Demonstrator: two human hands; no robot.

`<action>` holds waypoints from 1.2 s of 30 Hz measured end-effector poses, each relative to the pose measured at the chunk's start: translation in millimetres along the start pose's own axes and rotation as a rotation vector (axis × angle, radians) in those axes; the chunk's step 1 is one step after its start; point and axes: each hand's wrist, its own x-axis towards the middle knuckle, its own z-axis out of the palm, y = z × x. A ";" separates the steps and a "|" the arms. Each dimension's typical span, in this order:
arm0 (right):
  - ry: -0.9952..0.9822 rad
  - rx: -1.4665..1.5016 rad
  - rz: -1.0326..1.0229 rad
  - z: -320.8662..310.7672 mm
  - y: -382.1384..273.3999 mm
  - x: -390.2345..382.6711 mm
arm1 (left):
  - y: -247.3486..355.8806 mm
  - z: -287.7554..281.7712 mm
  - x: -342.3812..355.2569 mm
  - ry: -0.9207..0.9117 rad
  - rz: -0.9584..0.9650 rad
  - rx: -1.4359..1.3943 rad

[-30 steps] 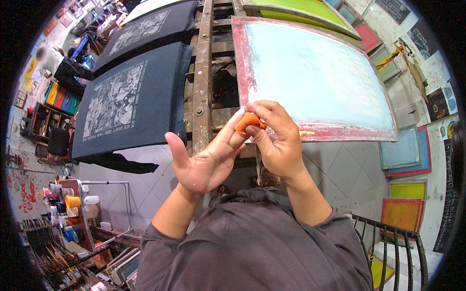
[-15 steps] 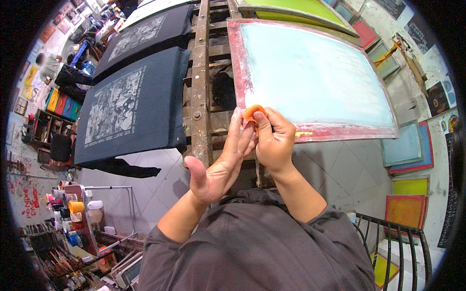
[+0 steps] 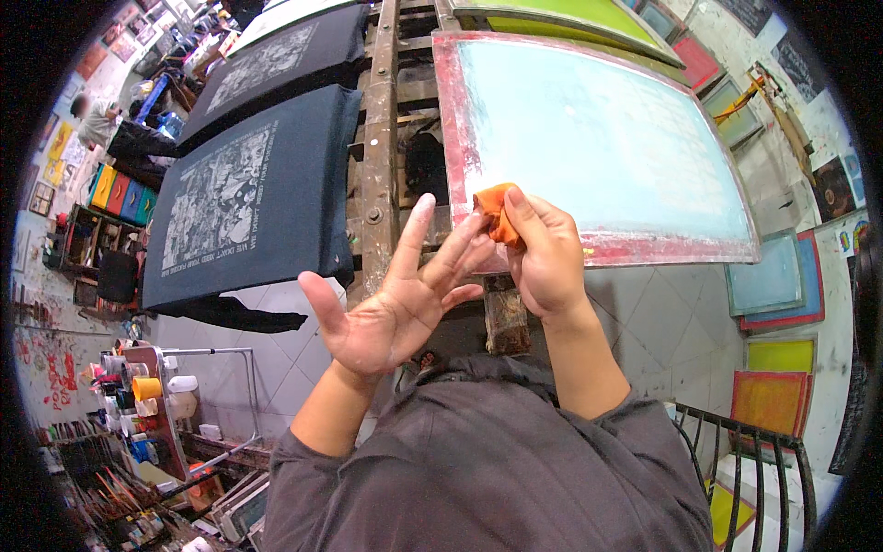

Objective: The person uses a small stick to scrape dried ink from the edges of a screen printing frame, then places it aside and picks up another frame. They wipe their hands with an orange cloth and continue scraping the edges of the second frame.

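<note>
Orange fabric, bunched into a small wad, forms the cloth (image 3: 499,216) held near the centre of the frame, just over the lower-left part of a screen (image 3: 607,138) with a pale blue face and a worn red border. The right hand (image 3: 552,262) grips it: thumb and fingers are clamped on the folds, with the thumb uppermost. The left hand (image 3: 386,322), left of centre, is turned palm up with its fingers spread apart; one of them extends to the cloth and appears to touch its left edge, while the thumb stands well clear toward the left. Handling: the cloth should be light, soft and limp, with no stiffness of its own and little risk of breakage; it will probably fold or slip round under pressure. Whether it is damp cannot be told. Grip point: the gathered folds, pinched between thumb and forefinger, leaving a loose edge exposed; a hold on a single corner would likely let the remainder droop. Adjacent items: a metal rail (image 3: 377,175) runs upward to the left of the screen, and a dark garment (image 3: 253,198) bearing a pale print lies at the left of the frame, well apart from the cloth.
</note>
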 end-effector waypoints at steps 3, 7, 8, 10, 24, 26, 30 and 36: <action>-0.022 -0.187 -0.082 12.4 -2.6 -16.4 | -0.2 0.6 -0.6 0.074 -0.064 0.103; -0.077 -0.565 -0.360 8.4 3.7 -18.9 | -3.0 3.9 -3.1 0.073 -0.108 0.299; -0.059 -0.488 -0.271 7.6 4.6 -19.8 | -3.6 4.1 -4.1 0.066 -0.123 0.298; -0.024 -0.334 -0.091 6.2 6.6 -20.4 | -3.5 3.0 -3.3 0.054 -0.150 0.296; -0.134 -0.622 -0.567 36.7 -4.3 -1.6 | 30.9 -12.8 40.3 0.306 0.330 0.019; -0.215 -0.732 -0.667 45.8 2.5 0.6 | 31.8 -7.1 43.5 0.287 0.310 -0.035; -0.399 -0.943 -0.801 59.1 4.5 -6.4 | 32.4 -8.2 39.8 0.272 0.300 0.026; -0.629 -0.762 -0.758 47.1 10.5 -0.5 | 32.8 -8.7 35.6 0.303 0.268 0.032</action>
